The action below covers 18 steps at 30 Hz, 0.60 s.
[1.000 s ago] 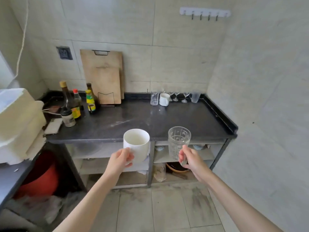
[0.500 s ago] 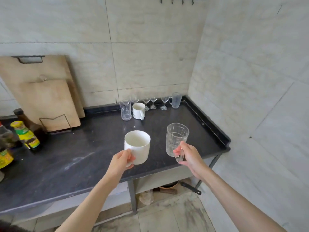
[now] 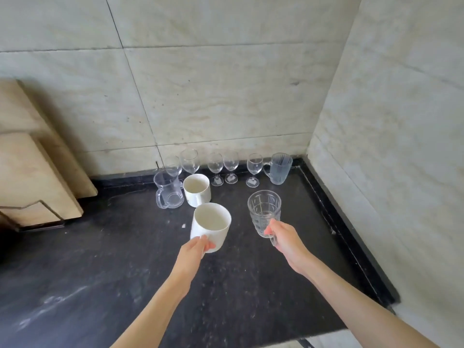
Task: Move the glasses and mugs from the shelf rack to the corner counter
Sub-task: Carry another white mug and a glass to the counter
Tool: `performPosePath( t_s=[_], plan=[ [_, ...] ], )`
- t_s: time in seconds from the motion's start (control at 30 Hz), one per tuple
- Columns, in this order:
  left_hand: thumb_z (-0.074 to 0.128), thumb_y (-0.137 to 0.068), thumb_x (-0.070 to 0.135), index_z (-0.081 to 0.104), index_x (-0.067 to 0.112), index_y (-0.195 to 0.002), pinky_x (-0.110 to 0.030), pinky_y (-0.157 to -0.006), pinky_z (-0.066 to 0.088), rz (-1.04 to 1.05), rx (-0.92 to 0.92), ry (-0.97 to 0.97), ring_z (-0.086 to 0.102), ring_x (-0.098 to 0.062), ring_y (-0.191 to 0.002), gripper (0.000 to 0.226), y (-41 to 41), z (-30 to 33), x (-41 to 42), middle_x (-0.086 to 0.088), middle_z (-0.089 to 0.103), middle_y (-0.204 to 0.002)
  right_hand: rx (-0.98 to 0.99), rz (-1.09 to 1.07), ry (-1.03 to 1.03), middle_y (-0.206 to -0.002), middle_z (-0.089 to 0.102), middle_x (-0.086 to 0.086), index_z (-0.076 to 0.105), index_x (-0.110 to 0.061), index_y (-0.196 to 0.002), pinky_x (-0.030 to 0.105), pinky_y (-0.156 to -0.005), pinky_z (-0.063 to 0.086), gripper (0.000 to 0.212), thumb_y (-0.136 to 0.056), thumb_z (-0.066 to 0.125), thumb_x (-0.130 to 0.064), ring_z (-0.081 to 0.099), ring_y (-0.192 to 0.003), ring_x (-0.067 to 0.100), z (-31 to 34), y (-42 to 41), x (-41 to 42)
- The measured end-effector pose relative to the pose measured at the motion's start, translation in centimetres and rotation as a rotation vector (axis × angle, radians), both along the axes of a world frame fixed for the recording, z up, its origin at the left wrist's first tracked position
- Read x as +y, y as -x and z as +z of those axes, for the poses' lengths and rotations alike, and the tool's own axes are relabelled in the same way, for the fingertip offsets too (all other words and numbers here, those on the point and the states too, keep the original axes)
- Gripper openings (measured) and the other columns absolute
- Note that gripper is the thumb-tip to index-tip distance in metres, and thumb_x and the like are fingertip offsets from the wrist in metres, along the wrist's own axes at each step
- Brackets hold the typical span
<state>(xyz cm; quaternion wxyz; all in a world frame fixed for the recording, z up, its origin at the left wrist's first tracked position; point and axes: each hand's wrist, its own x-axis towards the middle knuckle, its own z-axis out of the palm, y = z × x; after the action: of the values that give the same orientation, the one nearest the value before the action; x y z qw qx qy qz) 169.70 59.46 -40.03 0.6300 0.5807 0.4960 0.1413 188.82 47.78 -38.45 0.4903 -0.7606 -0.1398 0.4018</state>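
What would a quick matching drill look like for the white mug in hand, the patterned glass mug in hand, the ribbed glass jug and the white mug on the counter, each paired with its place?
Things:
1. held white mug
2. patterned glass mug
3. ribbed glass jug
4. standing white mug

Places:
A. on the counter, nearest the wall corner
B. in the right hand, above the counter
C. on the counter beside a clear glass mug
D. in the left hand, above the counter

Pairs: 1-D, 2-B, 3-A, 4-C
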Motion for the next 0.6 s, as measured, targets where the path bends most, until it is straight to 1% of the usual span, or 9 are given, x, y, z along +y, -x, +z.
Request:
performPosePath(
  t_s=[0.07, 0.13, 0.2, 0.27, 0.37, 0.47, 0.53, 0.6],
  plan=[
    [0.045, -0.095, 0.029, 0.069, 0.008, -0.091, -0.03, -0.089, 0.029, 0.019, -0.019, 0.023, 0.051, -0.012, -0.098, 0.033, -2.3, -0.6, 0.7, 0.002, 0.064, -0.099, 0.023, 0.034, 0.016, -0.112, 0.057, 0.005, 0.057, -0.014, -0.071, 0.043, -0.108, 0.034, 0.029, -0.093, 0.04, -0.022, 0.05, -0.109, 0.02, -1.3, -2.5, 1.6],
    [0.044, -0.096, 0.028, 0.069, 0.007, -0.094, -0.03, -0.089, 0.029, 0.028, -0.026, 0.027, 0.051, -0.014, -0.101, 0.033, -4.4, -1.2, 1.6, -0.001, 0.065, -0.103, 0.035, 0.065, 0.028, -0.12, 0.054, 0.004, 0.061, -0.014, -0.076, 0.042, -0.109, 0.031, 0.029, -0.094, 0.039, -0.022, 0.046, -0.117, 0.02, -2.5, -4.3, 3.0],
    [0.043, -0.096, 0.026, 0.069, 0.005, -0.096, -0.029, -0.087, 0.034, 0.026, -0.024, 0.015, 0.051, -0.017, -0.098, 0.033, -6.3, -1.9, 2.6, -0.004, 0.064, -0.1, 0.053, 0.084, 0.033, -0.123, 0.051, 0.003, 0.063, -0.015, -0.079, 0.042, -0.11, 0.03, 0.031, -0.095, 0.037, -0.023, 0.044, -0.12, 0.019, -3.7, -5.8, 4.5],
    [0.042, -0.097, 0.024, 0.069, 0.004, -0.096, -0.026, -0.082, 0.04, 0.033, -0.025, -0.002, 0.051, -0.017, -0.092, 0.033, -7.9, -2.6, 3.6, -0.006, 0.064, -0.097, 0.085, 0.093, 0.025, -0.123, 0.052, 0.005, 0.064, -0.016, -0.078, 0.043, -0.111, 0.031, 0.032, -0.096, 0.037, -0.023, 0.045, -0.119, 0.02, -4.8, -7.1, 6.1],
    [0.042, -0.097, 0.026, 0.068, 0.004, -0.097, -0.022, -0.078, 0.038, 0.032, -0.008, -0.014, 0.053, -0.013, -0.091, 0.034, -9.9, -4.0, 4.8, -0.006, 0.067, -0.101, 0.11, 0.092, 0.023, -0.121, 0.054, 0.007, 0.064, -0.016, -0.078, 0.042, -0.11, 0.032, 0.032, -0.095, 0.038, -0.023, 0.047, -0.116, 0.02, -6.4, -8.6, 8.3],
    [0.042, -0.097, 0.028, 0.069, 0.01, -0.096, -0.011, -0.073, 0.036, 0.031, -0.013, 0.0, 0.054, -0.001, -0.09, 0.033, -11.4, -5.4, 5.5, 0.007, 0.066, -0.093, 0.125, 0.094, 0.023, -0.121, 0.054, 0.008, 0.064, -0.016, -0.079, 0.043, -0.109, 0.033, 0.032, -0.095, 0.037, -0.023, 0.048, -0.116, 0.021, -7.9, -9.8, 9.8],
    [0.042, -0.097, 0.03, 0.07, 0.013, -0.095, -0.011, -0.073, 0.036, 0.038, -0.022, 0.001, 0.055, -0.002, -0.089, 0.032, -12.1, -6.1, 5.9, 0.01, 0.065, -0.088, 0.116, 0.106, 0.034, -0.12, 0.055, 0.009, 0.065, -0.017, -0.081, 0.041, -0.107, 0.035, 0.033, -0.096, 0.036, -0.024, 0.049, -0.112, 0.02, -8.6, -10.4, 10.5],
    [0.043, -0.097, 0.031, 0.069, 0.011, -0.093, -0.013, -0.075, 0.038, 0.045, -0.025, -0.004, 0.055, -0.008, -0.09, 0.033, -12.7, -6.6, 6.3, 0.006, 0.066, -0.09, 0.109, 0.119, 0.043, -0.118, 0.056, 0.012, 0.066, -0.017, -0.082, 0.037, -0.104, 0.038, 0.034, -0.096, 0.036, -0.025, 0.051, -0.108, 0.021, -9.1, -10.9, 11.1]
  ],
)
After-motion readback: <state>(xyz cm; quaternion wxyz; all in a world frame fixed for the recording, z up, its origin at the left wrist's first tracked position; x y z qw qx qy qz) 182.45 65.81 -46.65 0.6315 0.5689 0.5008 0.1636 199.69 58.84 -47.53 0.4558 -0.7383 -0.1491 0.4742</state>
